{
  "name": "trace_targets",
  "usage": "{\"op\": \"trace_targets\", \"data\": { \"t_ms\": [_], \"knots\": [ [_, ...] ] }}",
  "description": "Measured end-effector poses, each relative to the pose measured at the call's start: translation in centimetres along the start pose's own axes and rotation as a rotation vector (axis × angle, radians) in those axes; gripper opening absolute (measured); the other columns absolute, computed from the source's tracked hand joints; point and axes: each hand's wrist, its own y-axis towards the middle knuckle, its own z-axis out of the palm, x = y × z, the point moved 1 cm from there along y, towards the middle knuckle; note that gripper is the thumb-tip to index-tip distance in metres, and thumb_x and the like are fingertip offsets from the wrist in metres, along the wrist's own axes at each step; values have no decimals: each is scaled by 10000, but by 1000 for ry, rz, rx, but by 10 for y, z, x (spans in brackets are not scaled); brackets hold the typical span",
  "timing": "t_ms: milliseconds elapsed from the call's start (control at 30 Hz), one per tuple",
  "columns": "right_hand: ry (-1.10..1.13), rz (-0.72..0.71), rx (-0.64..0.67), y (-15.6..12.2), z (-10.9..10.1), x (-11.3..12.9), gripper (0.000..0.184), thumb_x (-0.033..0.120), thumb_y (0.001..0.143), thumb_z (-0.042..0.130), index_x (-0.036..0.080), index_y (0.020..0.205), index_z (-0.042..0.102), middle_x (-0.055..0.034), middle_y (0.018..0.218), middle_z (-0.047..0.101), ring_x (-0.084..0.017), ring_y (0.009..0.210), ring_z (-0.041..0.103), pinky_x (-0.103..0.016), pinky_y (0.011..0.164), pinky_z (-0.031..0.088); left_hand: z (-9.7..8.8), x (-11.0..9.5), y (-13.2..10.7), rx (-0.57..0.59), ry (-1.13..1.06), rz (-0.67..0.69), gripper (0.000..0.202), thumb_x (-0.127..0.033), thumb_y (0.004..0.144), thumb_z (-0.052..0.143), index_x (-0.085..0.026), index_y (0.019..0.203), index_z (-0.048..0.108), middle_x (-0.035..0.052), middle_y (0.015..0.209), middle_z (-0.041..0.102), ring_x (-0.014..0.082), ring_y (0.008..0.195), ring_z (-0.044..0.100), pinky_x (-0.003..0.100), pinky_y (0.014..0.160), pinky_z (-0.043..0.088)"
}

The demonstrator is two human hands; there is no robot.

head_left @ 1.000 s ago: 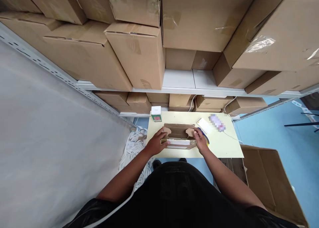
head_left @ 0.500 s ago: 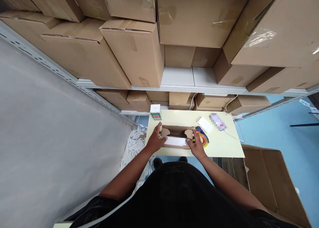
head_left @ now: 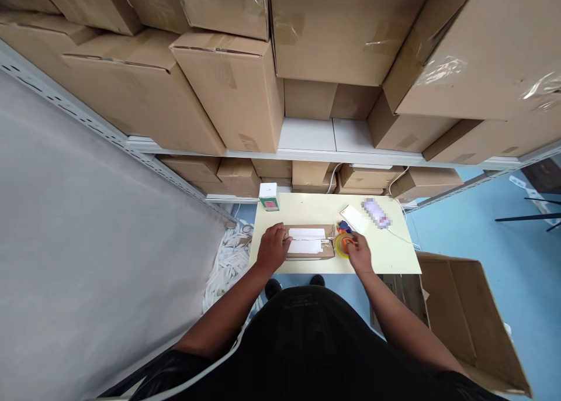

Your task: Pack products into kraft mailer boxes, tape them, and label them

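Observation:
A small brown cardboard box [head_left: 309, 243] with a white label on its closed top lies on the pale yellow table [head_left: 394, 255]. My left hand [head_left: 272, 248] presses on the box's left end and holds it shut. My right hand [head_left: 360, 253] is just right of the box, its fingers on an orange and yellow tape dispenser [head_left: 343, 243].
A small white and green box [head_left: 268, 196] stands at the table's back left. A white card [head_left: 354, 218] and a blurred item [head_left: 376, 212] lie at the back right. Large cartons fill the shelves behind. An open carton [head_left: 460, 313] sits on the blue floor at right; white strips [head_left: 228, 263] litter the floor at left.
The small box's flaps were open and are now folded shut. My right hand left the box and moved right onto the tape dispenser. My left hand stays at the left end.

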Motion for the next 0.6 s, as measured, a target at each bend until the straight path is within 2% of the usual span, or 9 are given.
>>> {"op": "trace_targets", "data": {
  "t_ms": [67, 133, 200, 300, 367, 433, 500, 600],
  "knots": [
    [-294, 122, 26, 18, -12, -20, 553, 460, 875, 571, 149, 1332, 579, -194, 1362, 581, -350, 1276, 544, -464, 1042, 479, -1, -7, 3, 58, 119, 65, 171, -206, 971, 541, -201, 1074, 677, 145, 1350, 616, 333, 1206, 554, 511, 1027, 451],
    [-508, 204, 160, 36, -15, -33, 530, 477, 857, 622, 156, 1279, 602, -205, 1340, 574, -375, 1282, 534, -468, 1020, 481, 0, -14, 3, 165, 201, 147, 246, -128, 965, 483, -203, 1079, 688, 141, 1265, 647, 317, 1120, 579, 479, 955, 472],
    [-602, 247, 278, 52, -10, -38, 456, 459, 869, 630, 168, 1220, 610, -196, 1301, 587, -366, 1275, 544, -440, 990, 489, 3, -20, 1, 283, 246, 196, 291, -80, 949, 452, -193, 1068, 692, 131, 1152, 666, 294, 1037, 600, 420, 839, 497],
    [-622, 285, 319, 65, 0, -39, 378, 408, 884, 625, 159, 1167, 592, -190, 1244, 618, -341, 1216, 595, -392, 934, 498, 8, -24, -5, 331, 265, 93, 269, -92, 941, 460, -176, 1041, 695, 124, 1101, 662, 283, 1008, 614, 378, 746, 497],
    [-612, 302, 319, 65, 1, -41, 340, 401, 912, 585, 161, 1153, 572, -175, 1159, 658, -315, 1103, 658, -375, 865, 509, 10, -22, -11, 293, 222, -11, 233, -156, 965, 473, -174, 1022, 698, 120, 1090, 662, 274, 1011, 621, 377, 782, 505],
    [-603, 310, 312, 60, -3, -46, 299, 400, 946, 532, 173, 1141, 553, -148, 1058, 688, -291, 998, 693, -363, 813, 509, 12, -17, -18, 238, 168, -50, 224, -269, 986, 508, -175, 1067, 694, 124, 1118, 665, 281, 1048, 618, 400, 862, 508],
    [-595, 314, 294, 51, -8, -53, 265, 395, 961, 506, 185, 1119, 541, -129, 987, 702, -281, 944, 704, -356, 786, 506, 15, -12, -25, 182, 134, -9, 325, -417, 955, 597, -179, 1159, 678, 153, 1269, 639, 323, 1176, 580, 460, 982, 476],
    [-571, 335, 244, 39, -10, -63, 247, 399, 952, 516, 188, 1077, 540, -116, 918, 709, -273, 877, 712, -347, 749, 511, 26, -5, -33, 165, 104, 116, 574, -587, 846, 712, -179, 1245, 650, 196, 1555, 456, 406, 1434, 394, 570, 1168, 308]
  ]
}}
